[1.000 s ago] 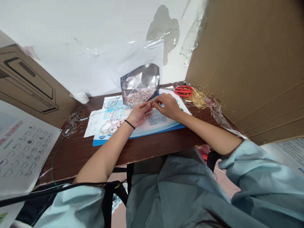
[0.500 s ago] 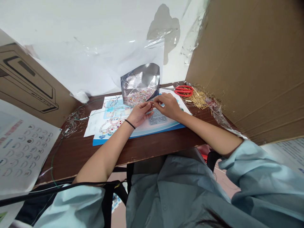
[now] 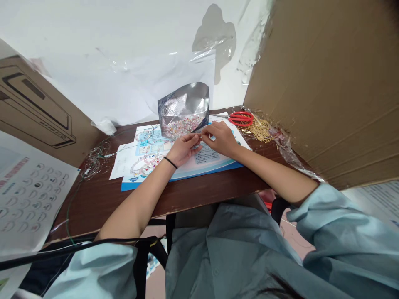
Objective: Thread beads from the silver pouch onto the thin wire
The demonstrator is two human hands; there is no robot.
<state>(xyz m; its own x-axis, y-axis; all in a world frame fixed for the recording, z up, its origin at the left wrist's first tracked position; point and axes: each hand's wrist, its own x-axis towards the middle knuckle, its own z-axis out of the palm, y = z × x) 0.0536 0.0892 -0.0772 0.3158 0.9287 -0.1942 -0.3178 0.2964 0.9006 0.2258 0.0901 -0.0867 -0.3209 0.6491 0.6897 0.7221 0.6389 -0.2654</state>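
Observation:
My left hand [image 3: 184, 150], with a black band on its wrist, has thumb and forefinger pinched together on something too small to make out. Its fingertips meet those of my right hand [image 3: 220, 138], whose thumb and forefinger are also pinched. Both hands are over a blue and white printed sheet [image 3: 205, 168]. Just behind them an open silver bag [image 3: 198, 101] stands, with many small pink and white beads [image 3: 182, 126] inside. Strung bead loops [image 3: 146, 167] lie on the sheet to the left.
Red-handled scissors [image 3: 241, 118] lie at the right beside a pile of gold pins [image 3: 260, 128]. Tangled clear thread [image 3: 97, 160] lies on the brown table [image 3: 187, 195] at the left. Cardboard boxes [image 3: 327, 91] flank both sides, and a white wall is behind.

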